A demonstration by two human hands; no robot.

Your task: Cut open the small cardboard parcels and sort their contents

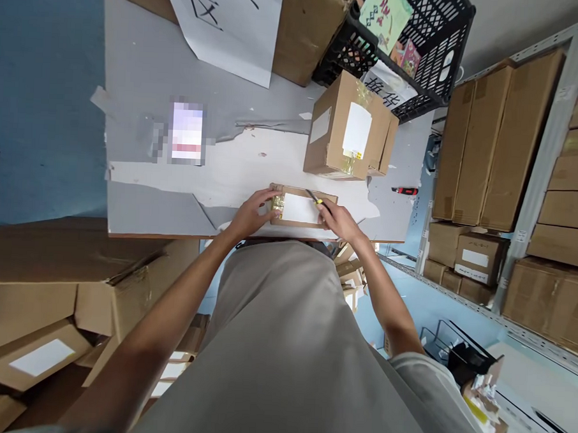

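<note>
A small, flat cardboard box (294, 224) with a white label (301, 209) and shiny tape at its left end lies near the table's front edge. My left hand (251, 213) grips that left end, fingers at the upper corner and thumb lower down. My right hand (339, 221) is closed around a slim black-and-yellow utility knife (313, 197), which points up and left over the label. This hand is at the box's right end. Whether the knife's tip touches the box, I cannot tell.
A bigger taped carton (338, 132) stands behind the small box. A black plastic crate (437, 57) is at the back right. A red-and-black cutter (405, 191) lies on the table (146, 201). Cartons fill the shelves (541, 144) at right; an open carton (137, 286) is lower left.
</note>
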